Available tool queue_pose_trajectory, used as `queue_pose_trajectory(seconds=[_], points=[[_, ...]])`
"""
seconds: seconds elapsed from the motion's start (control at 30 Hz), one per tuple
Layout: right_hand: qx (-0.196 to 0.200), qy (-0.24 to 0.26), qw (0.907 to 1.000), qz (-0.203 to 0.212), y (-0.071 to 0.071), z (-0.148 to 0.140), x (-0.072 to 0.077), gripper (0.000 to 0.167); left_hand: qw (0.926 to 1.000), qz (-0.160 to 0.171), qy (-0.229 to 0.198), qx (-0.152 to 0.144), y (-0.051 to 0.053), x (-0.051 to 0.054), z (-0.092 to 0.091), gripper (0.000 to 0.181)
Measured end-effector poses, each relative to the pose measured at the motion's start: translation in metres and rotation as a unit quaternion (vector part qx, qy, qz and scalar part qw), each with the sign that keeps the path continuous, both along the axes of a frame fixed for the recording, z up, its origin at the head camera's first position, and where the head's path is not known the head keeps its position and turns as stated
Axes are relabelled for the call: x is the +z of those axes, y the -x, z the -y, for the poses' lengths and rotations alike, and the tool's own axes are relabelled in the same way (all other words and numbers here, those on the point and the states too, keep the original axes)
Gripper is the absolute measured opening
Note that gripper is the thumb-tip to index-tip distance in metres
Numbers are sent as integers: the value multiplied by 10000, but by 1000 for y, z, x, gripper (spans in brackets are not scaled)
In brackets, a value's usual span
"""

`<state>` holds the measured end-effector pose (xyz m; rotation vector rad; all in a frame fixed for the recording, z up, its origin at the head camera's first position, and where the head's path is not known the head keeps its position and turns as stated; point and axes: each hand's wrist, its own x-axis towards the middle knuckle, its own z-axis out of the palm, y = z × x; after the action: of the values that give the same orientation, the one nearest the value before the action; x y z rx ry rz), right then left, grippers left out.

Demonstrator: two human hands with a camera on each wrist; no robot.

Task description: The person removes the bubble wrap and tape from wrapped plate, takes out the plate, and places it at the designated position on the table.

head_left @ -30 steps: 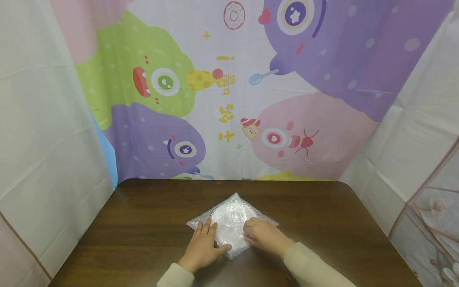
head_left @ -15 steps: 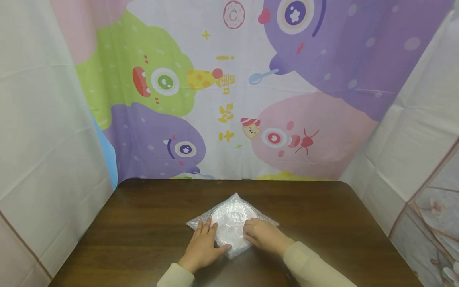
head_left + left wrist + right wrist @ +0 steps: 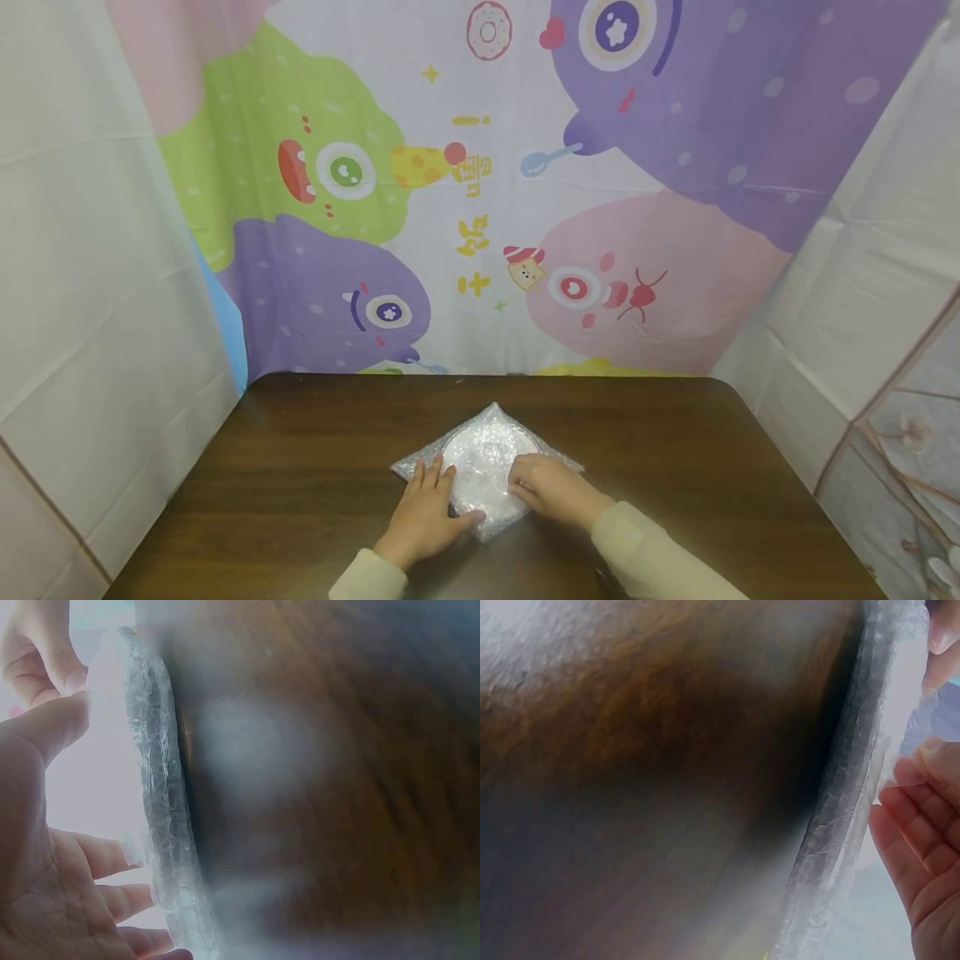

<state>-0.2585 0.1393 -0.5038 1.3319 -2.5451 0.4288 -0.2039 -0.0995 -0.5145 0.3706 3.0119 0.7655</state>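
A flat bundle of bubble wrap [image 3: 487, 475] lies on the table with one corner toward me, a round pale outline showing through it. What is inside cannot be made out clearly. My left hand [image 3: 425, 512] rests on its left edge, fingers spread and thumb on the near corner. Curled fingers of my right hand [image 3: 558, 492] are at its right side. In the right wrist view, that hand's thumb and forefinger [image 3: 907, 771] pinch a thin clear piece at the bubble wrap's surface. The bundle's padded side [image 3: 161, 772] shows edge-on in the left wrist view.
The dark wooden table [image 3: 315, 442] extends around the bundle. Behind it hangs a cartoon-printed curtain [image 3: 480, 333], with pale sheets [image 3: 97, 250] at the sides. A small dark thing near the right sleeve [image 3: 645, 542] is too indistinct to tell.
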Motion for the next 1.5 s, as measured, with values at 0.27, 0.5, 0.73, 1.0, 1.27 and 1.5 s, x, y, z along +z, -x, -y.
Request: queue_pose_trajectory(seconds=[0.27,0.5,0.73,1.0,1.27,1.5], points=[[-411,432,9952,773,3,-1,-3,6,10000,47,-5,-1,0,1,-1,92],[-559,1115,9859,1119,8,-2,-3,6,10000,8,-5,-7,-1,2,-1,92],[-387,1723,9758,1287,8,-4,4,4,10000,-53,-9,-8,0,2,-2,92],[-197,1869,9773,980,6,-5,11,2,10000,-41,-41,-10,0,1,-3,92],[-456,1683,9812,827,2,-12,12,9,9999,-132,-77,-1,-1,1,-2,92],[-1368,1370,9791,625,5,-22,5,20,9999,-75,-107,3,0,1,0,93]])
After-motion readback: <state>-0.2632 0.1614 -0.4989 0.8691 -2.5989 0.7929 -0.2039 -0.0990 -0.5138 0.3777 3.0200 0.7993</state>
